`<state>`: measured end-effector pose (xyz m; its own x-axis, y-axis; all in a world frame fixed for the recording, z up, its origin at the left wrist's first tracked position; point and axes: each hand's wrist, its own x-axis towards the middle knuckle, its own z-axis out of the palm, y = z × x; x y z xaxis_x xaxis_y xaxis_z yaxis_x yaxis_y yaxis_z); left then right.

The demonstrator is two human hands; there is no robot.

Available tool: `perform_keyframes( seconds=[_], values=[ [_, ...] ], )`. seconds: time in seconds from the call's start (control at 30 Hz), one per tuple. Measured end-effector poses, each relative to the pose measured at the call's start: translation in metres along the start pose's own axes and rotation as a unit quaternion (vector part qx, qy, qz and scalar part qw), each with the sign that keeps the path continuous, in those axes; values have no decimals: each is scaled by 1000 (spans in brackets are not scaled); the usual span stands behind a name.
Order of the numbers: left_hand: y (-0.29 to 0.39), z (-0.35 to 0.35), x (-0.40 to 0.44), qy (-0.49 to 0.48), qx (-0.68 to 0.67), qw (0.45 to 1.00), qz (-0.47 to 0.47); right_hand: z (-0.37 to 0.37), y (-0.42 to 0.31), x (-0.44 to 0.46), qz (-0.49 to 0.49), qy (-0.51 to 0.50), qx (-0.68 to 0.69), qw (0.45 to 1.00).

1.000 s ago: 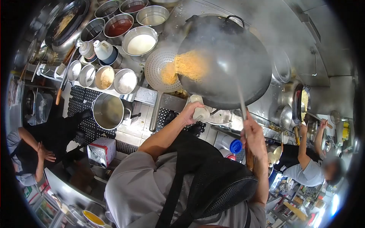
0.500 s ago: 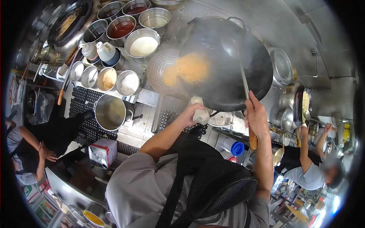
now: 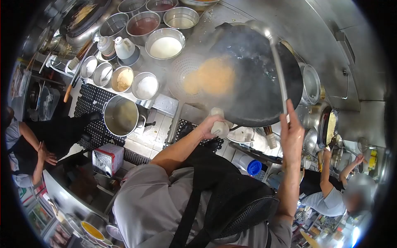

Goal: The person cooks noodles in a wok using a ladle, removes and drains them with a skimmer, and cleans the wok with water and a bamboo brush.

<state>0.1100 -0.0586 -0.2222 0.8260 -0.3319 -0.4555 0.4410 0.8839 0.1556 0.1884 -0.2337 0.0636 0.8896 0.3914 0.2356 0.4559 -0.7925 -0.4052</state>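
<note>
My left hand (image 3: 210,125) is closed around a folded light cloth (image 3: 220,129) at the near left edge of the big black wok (image 3: 256,99). The wok's grip under the cloth is hidden. In my right hand (image 3: 292,136) is the long handle of a metal ladle (image 3: 278,64); its bowl is over the wok's far rim. Orange-tan crumbly food (image 3: 217,76) lies across the wok's left side and the perforated strainer (image 3: 180,74) beside it. Steam blurs their border. Bubbles or wet glints show on the dark wok surface.
Metal pots of sauces and white liquid (image 3: 165,43) stand at upper left, with squeeze bottles (image 3: 124,48) and small seasoning cups (image 3: 123,79) nearer. A steel pot (image 3: 120,115) is at left. One person (image 3: 326,190) works at right; another (image 3: 29,144) stands at left.
The ladle has moved from inside the wok up to its far rim, and my right hand has shifted right. My left hand keeps its hold on the cloth. The camera view has shifted slightly.
</note>
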Motion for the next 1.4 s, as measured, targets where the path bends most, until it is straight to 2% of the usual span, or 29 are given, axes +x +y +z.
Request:
perform_keyframes(
  seconds=[0.1, 0.17, 0.23, 0.3, 0.33, 0.37, 0.43, 0.47, 0.53, 0.57, 0.63, 0.77, 0.8, 0.83, 0.87, 1.0, 1.03, 1.07, 1.17, 1.2, 1.23, 1.27, 1.3, 1.33, 1.37, 1.4],
  values=[
    [7, 8, -10, -13, -11, 1000, -12, -13, 15, 40, -42, 55, -72, 995],
    [10, 8, -10, -18, -9, 1000, -20, -20, 26, 70, -103, 55, -115, 987],
    [7, -2, -2, -15, -29, 999, -43, -27, 32, 95, -102, 40, -122, 986],
    [9, 1, -5, -10, -24, 999, -47, -33, 45, 114, -134, -27, -145, 980],
    [11, 3, -8, -5, -23, 998, -51, -42, 30, 119, -70, -85, -198, 974],
    [10, 1, -9, -4, -21, 999, -48, -48, 26, 124, -73, -83, -196, 974],
    [4, -7, -8, -13, 126, 989, 75, -57, 20, 134, -110, -114, -219, 963],
    [5, -12, -4, -11, 127, 989, 78, -65, 14, 139, -139, -119, -187, 965],
    [6, -24, 10, -56, -11, 995, -88, -76, -2, 149, -148, -132, -196, 960],
    [2, -29, 15, -57, -8, 995, -87, -82, -11, 154, -154, -147, -207, 955],
    [-16, -44, 26, 2, 85, 996, 34, -89, -39, 158, -144, -165, -225, 949],
    [-37, -72, 60, -62, 81, 993, 59, -92, -64, 162, -185, -135, -292, 928],
    [-32, -63, 50, -136, 258, 915, 278, -95, -74, 162, -190, -130, -313, 921],
    [-27, -55, 42, -198, 412, 754, 472, -97, -84, 162, -195, -125, -333, 914],
    [-24, -51, 37, -207, 384, 793, 426, -99, -90, 163, -195, -125, -332, 914],
    [-25, -32, 39, -210, 387, 791, 425, -111, -115, 160, -225, -109, -352, 902],
    [-11, -1, 21, -161, 192, 947, 200, -115, -119, 157, -225, -99, -364, 898],
    [-2, 18, 9, -92, -23, 994, -49, -120, -118, 155, -223, -98, -365, 898],
    [2, 29, 4, -75, -57, 995, -18, -132, -107, 149, -238, -85, -359, 898],
    [-2, 11, 14, -76, -52, 995, -24, -136, -95, 146, -250, -62, -337, 905],
    [-8, -18, 34, -128, 197, 949, 208, -142, -79, 141, -257, -36, -318, 912],
    [-9, -31, 47, -178, 418, 788, 415, -147, -60, 138, -267, -15, -303, 915],
    [5, -1, 30, -199, 445, 739, 466, -151, -36, 135, -275, 6, -292, 916],
    [21, 31, 12, -220, 465, 684, 517, -154, -6, 132, -231, -4, -296, 927],
    [21, 21, 27, -139, 309, 898, 279, -147, 33, 123, -223, 58, -447, 865],
    [17, 12, 43, -31, 122, 992, 1, -139, 79, 120, -200, 62, -379, 902]
  ],
)
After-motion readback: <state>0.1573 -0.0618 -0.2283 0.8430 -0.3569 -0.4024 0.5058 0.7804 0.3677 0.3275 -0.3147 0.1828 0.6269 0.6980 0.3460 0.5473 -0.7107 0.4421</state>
